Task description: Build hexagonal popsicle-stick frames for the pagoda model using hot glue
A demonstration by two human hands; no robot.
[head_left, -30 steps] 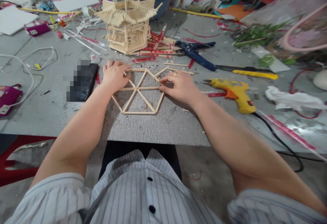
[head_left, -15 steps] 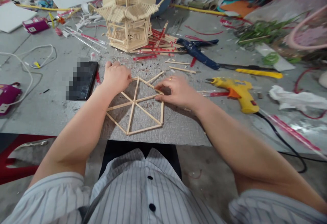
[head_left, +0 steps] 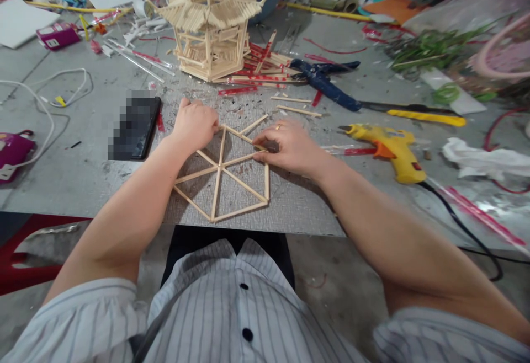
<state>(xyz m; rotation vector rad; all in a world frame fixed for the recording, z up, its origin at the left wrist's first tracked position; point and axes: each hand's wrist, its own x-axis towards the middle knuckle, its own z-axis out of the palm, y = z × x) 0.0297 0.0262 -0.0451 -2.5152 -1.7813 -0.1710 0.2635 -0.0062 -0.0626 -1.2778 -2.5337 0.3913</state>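
A hexagonal frame of thin wooden sticks (head_left: 221,172) with spokes meeting at its centre is tilted up off a grey textured mat (head_left: 256,203). My left hand (head_left: 194,123) is closed on the frame's far left corner. My right hand (head_left: 290,145) pinches the right corner where a spoke ends, a ring on one finger. The near edge of the frame sits close to the table's front edge.
A tall stick pagoda model (head_left: 211,26) stands behind the mat, with red-wrapped sticks (head_left: 260,73) beside it. A yellow glue gun (head_left: 387,148) with a black cord lies to the right, blue pliers (head_left: 327,79) beyond it. A dark phone (head_left: 134,126) lies to the left, beside white cables.
The frame lay flat a second ago. Both hands have since turned it and drawn it toward me, so its near edge reaches close to the table front.
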